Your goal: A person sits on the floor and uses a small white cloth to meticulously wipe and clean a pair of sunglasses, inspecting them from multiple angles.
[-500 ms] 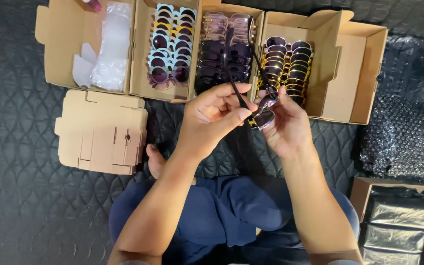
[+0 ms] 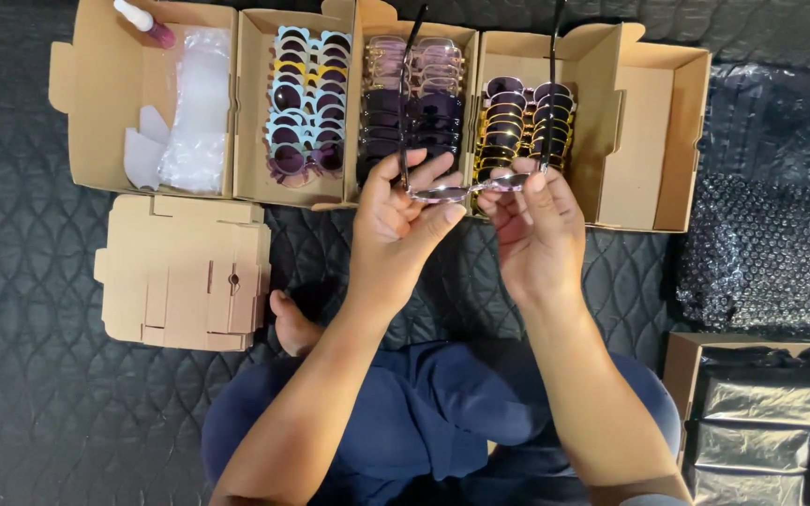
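Nearest you, your crossed legs in dark blue trousers [image 2: 424, 412] rest on the black quilted mat [image 2: 30, 375], with a bare foot [image 2: 291, 323] showing beside your left forearm. To your far right sits an open box of silvery wrapped packets [image 2: 761, 422].

Above your lap, your left hand [image 2: 396, 220] and right hand [image 2: 536, 230] each pinch one end of a pair of pale-lensed, thin-framed sunglasses [image 2: 466, 190]; both grips are clenched on its front. The sunglasses are held level in the air between your hands, unfolded, with both dark temple arms pointing away from you over the boxes.

To the left lies a stack of flat, unfolded cardboard boxes [image 2: 180, 272]. Beyond your hands stands a row of open cardboard boxes: one with clear plastic sleeves [image 2: 194, 112], one with round blue- and yellow-framed sunglasses [image 2: 307, 103], one with dark purple-lensed sunglasses [image 2: 424, 103], partly hidden by your fingers, and one with gold-framed dark sunglasses [image 2: 522, 122]. A sheet of bubble wrap [image 2: 771, 253] lies at the right.
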